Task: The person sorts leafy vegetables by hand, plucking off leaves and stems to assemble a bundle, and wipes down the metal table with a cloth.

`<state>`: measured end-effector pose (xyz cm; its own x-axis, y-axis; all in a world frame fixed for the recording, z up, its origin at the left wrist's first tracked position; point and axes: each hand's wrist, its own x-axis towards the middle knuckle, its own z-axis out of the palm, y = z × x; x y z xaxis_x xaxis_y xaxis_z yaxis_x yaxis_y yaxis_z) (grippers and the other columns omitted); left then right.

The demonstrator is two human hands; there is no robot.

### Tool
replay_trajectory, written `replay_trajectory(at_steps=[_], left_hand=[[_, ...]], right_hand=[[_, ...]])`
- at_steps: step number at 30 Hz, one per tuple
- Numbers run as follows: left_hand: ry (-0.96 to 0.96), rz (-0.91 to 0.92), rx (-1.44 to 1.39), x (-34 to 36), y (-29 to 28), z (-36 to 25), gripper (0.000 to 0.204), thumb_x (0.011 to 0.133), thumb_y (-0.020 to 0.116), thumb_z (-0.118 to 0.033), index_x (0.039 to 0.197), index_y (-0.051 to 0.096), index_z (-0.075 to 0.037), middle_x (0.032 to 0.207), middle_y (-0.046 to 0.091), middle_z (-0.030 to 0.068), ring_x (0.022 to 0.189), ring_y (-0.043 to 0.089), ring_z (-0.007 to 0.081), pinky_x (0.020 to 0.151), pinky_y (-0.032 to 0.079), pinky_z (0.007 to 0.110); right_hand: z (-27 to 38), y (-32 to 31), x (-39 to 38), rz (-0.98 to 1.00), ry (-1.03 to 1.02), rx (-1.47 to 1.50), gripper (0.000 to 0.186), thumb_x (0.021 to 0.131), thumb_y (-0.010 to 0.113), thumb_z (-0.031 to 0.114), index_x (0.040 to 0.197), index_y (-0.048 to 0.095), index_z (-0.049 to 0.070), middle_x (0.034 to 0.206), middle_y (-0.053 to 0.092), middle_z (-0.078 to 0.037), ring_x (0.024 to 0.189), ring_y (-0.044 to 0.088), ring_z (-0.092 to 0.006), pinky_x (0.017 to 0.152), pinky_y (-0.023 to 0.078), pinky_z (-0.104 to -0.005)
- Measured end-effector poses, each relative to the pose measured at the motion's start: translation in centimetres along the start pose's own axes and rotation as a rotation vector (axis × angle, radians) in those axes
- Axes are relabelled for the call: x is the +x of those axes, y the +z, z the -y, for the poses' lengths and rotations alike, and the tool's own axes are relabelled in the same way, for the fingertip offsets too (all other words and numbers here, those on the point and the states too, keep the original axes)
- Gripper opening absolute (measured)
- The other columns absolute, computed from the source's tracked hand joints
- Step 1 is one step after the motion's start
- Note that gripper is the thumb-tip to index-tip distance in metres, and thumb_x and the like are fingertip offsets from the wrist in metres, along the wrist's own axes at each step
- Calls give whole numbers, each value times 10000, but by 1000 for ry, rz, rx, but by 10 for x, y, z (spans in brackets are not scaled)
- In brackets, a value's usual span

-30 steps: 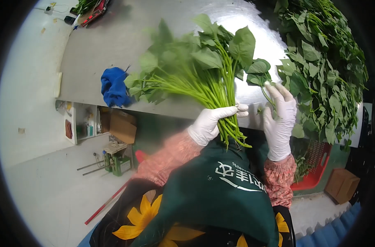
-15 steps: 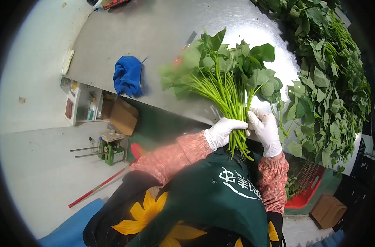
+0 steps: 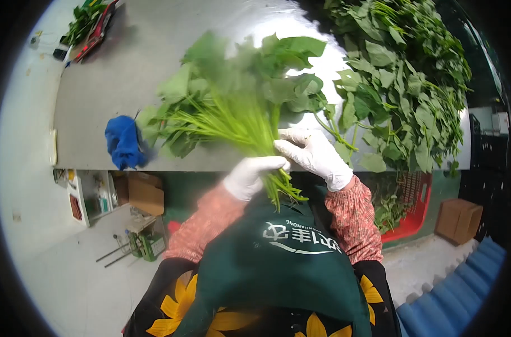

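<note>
My left hand, in a white glove, is closed round the lower stems of a bunch of leafy greens. The bunch stands over the table edge, its leaves fanning up and to the left, partly blurred. Cut stem ends stick out below the fist, over my green apron. My right hand, gloved too, has thumb and fingers pinched on stems at the bunch's right side. Its fingertips nearly meet the left hand.
A large heap of leafy greens covers the metal table's right side. On the left lie a blue cloth and, farther back, a red-edged tray with greens. Below are a red crate, a cardboard box and a green device.
My view has turned, so the table edge runs level and more of the far left shows. The bunch leans farther left; both hands stay close together at its stems.
</note>
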<state>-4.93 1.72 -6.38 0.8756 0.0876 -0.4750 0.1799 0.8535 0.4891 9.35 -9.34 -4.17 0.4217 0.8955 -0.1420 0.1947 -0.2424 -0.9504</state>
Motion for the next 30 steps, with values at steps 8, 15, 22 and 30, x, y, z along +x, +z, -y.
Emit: replay_trajectory(at_steps=[8, 15, 22, 30], left_hand=[[239, -12, 118, -7, 26, -18, 159, 811, 617, -19, 949, 538, -4, 757, 592, 92, 752, 594, 219, 732, 479, 334], [350, -44, 76, -11, 34, -31, 210, 880, 599, -183, 774, 453, -76, 594, 377, -9, 579, 381, 145, 585, 310, 277], [365, 53, 64, -7, 37, -37, 94, 878, 578, -65, 951, 535, -24, 603, 384, -18, 593, 417, 134, 561, 343, 268], [295, -42, 184, -7, 74, -25, 97, 860, 568, -124, 890, 512, -51, 582, 377, -24, 548, 358, 128, 579, 299, 279]], right_hand=[[-34, -52, -48, -604, 53, -812, 220, 784, 719, 155, 974, 637, 80, 822, 599, -39, 698, 624, -184, 633, 492, -296], [-53, -81, -105, -594, 256, -897, 123, 777, 687, 198, 829, 612, 117, 815, 586, -66, 729, 615, -280, 639, 489, -367], [-18, -143, -176, -700, 290, -945, 208, 767, 707, 147, 969, 663, 129, 845, 628, -55, 719, 631, -237, 638, 502, -332], [-64, -182, -37, -818, -76, -1294, 93, 726, 681, 97, 809, 652, 125, 791, 557, -47, 789, 593, -235, 668, 479, -370]])
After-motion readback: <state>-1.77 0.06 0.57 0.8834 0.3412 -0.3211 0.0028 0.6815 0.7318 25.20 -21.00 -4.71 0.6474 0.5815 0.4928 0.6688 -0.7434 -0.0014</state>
